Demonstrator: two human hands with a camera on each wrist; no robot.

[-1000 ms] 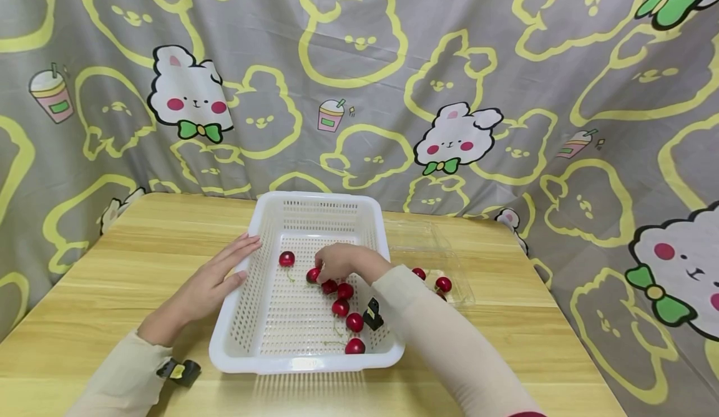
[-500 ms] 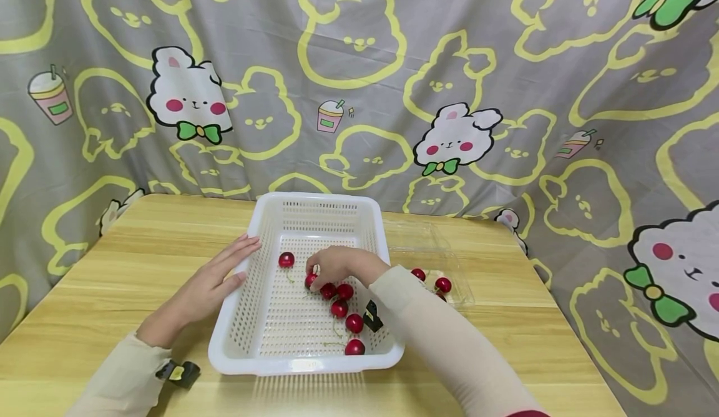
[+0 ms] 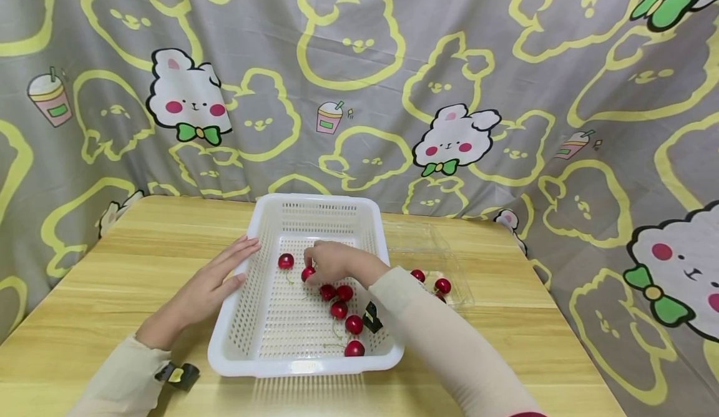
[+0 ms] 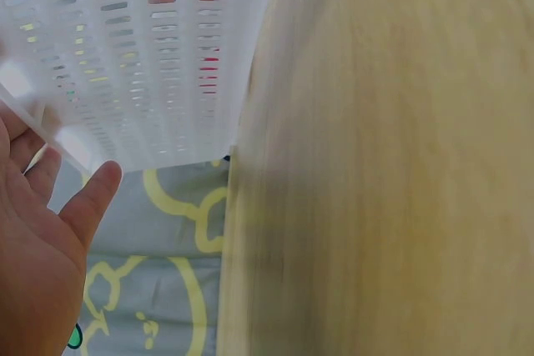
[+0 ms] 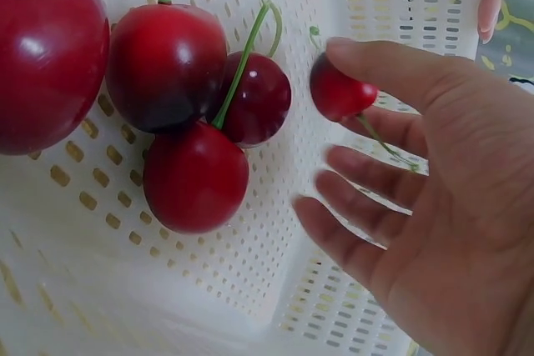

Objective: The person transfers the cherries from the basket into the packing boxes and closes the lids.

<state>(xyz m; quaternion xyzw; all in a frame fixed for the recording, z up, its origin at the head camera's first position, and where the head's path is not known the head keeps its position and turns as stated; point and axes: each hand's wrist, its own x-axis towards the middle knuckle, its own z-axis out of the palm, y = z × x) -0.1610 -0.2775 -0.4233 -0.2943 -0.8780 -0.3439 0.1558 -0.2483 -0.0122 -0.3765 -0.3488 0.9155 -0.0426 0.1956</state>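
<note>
Cherry (roundish), stem slantwise toward the right palm

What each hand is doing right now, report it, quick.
Left hand: open, resting on the white basket.
Right hand: pinching a red cherry.

Free basket floor at front left, cherries crowding the right, walls all round

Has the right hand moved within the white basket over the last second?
Yes, slightly: in the head view the right hand has shifted left against the white basket, closer to the lone cherry near its left wall.
</note>
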